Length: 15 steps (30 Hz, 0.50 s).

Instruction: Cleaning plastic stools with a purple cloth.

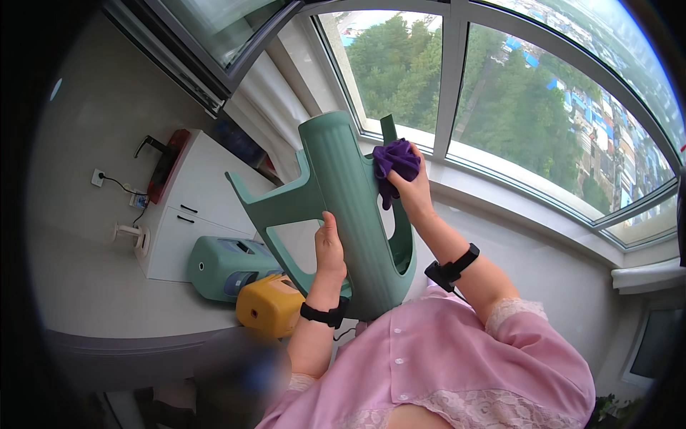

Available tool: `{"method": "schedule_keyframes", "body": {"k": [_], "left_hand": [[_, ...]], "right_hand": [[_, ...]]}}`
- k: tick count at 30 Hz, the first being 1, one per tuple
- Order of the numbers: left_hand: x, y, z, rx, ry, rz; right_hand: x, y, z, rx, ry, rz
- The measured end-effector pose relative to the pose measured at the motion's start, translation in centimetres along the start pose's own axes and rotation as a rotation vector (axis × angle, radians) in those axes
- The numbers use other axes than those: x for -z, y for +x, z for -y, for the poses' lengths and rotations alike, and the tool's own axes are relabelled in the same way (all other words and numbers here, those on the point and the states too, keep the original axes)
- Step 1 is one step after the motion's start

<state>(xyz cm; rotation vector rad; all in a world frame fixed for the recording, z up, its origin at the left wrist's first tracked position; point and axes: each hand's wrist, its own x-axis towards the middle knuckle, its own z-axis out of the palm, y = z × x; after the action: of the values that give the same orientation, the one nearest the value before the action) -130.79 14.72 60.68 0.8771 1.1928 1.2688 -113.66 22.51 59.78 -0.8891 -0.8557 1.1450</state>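
Observation:
In front of my body I hold up a green moulded plastic piece point(348, 230), which looks like a stool on its side, with a ribbed panel and leg-like arms around large openings. My left hand point(329, 249) grips the edge of its ribbed panel, thumb lying on the surface and fingers hidden behind. Bunched in my right hand point(411, 190) is a purple cloth point(396, 161), pressed against the piece's right side near the upper opening. Each of my forearms wears a black strap.
A green plastic container point(220, 268) and a yellow one point(268, 305) stand on the floor at left, before a white cabinet point(198, 225). An open window sash point(225, 48) juts in above. Wide windows point(514, 107) and their sill point(509, 214) run along the right. A curtain point(268, 107) hangs beside them.

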Motion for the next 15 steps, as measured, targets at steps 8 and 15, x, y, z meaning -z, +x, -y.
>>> {"method": "schedule_keyframes", "body": {"k": [8,15], "left_hand": [[1.3,-0.9,0.7,-0.024,-0.033,-0.094],[0.6,-1.4,-0.6,0.091,-0.14,0.023]], "right_hand": [[-3.3,-5.9,3.2,0.356,-0.474,0.418],[-8.1,0.1,7.2,0.501,-0.524,0.27]]}}
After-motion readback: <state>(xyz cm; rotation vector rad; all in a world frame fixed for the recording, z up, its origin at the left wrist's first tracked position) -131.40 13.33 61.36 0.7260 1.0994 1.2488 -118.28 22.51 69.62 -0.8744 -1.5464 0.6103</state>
